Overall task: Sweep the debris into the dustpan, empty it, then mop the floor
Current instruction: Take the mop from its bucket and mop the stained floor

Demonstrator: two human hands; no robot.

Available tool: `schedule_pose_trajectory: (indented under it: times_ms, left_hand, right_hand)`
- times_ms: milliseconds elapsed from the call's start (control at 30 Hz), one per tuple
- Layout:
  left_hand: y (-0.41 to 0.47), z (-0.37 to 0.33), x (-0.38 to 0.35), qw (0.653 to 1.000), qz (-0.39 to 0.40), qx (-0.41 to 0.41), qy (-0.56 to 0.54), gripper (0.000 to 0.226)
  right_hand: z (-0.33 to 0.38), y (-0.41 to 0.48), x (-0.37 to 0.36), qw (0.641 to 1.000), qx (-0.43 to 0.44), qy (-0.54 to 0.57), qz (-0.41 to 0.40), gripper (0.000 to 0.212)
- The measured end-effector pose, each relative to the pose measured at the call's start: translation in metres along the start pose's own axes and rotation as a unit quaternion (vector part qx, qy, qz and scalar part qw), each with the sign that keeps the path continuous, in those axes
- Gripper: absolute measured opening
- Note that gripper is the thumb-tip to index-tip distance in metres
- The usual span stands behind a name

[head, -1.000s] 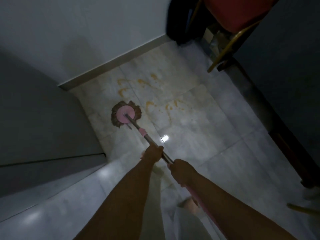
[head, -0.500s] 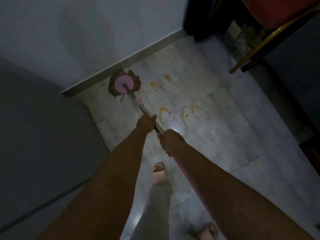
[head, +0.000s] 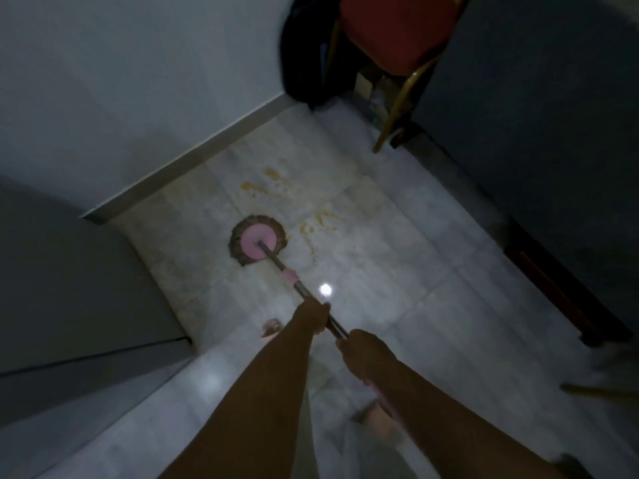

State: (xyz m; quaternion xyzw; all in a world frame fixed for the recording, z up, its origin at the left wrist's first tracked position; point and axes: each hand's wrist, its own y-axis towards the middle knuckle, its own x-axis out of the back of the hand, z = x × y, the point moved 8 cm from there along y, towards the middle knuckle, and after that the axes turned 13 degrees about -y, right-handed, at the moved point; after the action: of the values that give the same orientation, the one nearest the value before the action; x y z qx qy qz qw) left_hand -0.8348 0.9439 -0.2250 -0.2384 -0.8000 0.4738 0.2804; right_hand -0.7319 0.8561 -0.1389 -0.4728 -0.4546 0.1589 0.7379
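The mop is on the pale tiled floor, its round pink disc lying flat with brown strands showing all around the edge, a little left of the middle of the room. The metal handle goes from the disc toward me, near and to the right, with a pink collar on it. My left hand is closed around the handle, farther along it, and my right hand is closed around it nearer to me; the fingers of both wrap the pole tightly. Just beyond and to the right of the mop head there are orange-brown stains on the tiles. A bright light spot reflects on the floor beside the handle. At the far right stands a red chair with yellowish legs, and a white wall runs along the far left side.
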Motion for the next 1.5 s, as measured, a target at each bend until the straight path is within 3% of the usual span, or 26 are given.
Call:
schedule_pose_trajectory:
  times_ms: [167, 367, 533, 867, 1033, 1233, 1500]
  left_hand:
    - [-0.038, 0.01, -0.091, 1.0, 0.005, 0.018, -0.019, 0.048]
    - [-0.031, 0.009, -0.088, 1.0, -0.006, 0.005, -0.023, 0.048]
    - [0.009, -0.018, -0.027, 0.999, -0.041, -0.026, -0.023, 0.047]
    - [0.157, -0.119, 0.181, 0.995, -0.093, -0.018, 0.019, 0.054]
    - [0.198, -0.162, 0.228, 0.991, -0.123, -0.021, 0.042, 0.057]
    - [0.178, -0.174, 0.186, 0.995, -0.095, -0.015, 0.031, 0.054]
    - [0.088, -0.163, 0.018, 1.0, -0.02, -0.009, 0.006, 0.045]
  right_hand:
    - [-0.093, -0.034, -0.028, 0.999, -0.043, 0.022, 0.013, 0.034]
    - [-0.086, -0.026, -0.022, 1.0, -0.011, 0.013, 0.024, 0.037]
    - [-0.031, 0.01, 0.012, 0.999, 0.001, 0.035, 0.039, 0.036]
    - [0.154, 0.163, 0.128, 0.998, 0.027, 0.043, 0.025, 0.041]
    - [0.192, 0.212, 0.167, 0.998, 0.036, 0.048, 0.017, 0.041]
    - [0.15, 0.186, 0.179, 1.0, 0.015, 0.018, 0.006, 0.04]
    - [-0.005, 0.09, 0.151, 0.999, -0.002, 0.041, 0.017, 0.041]
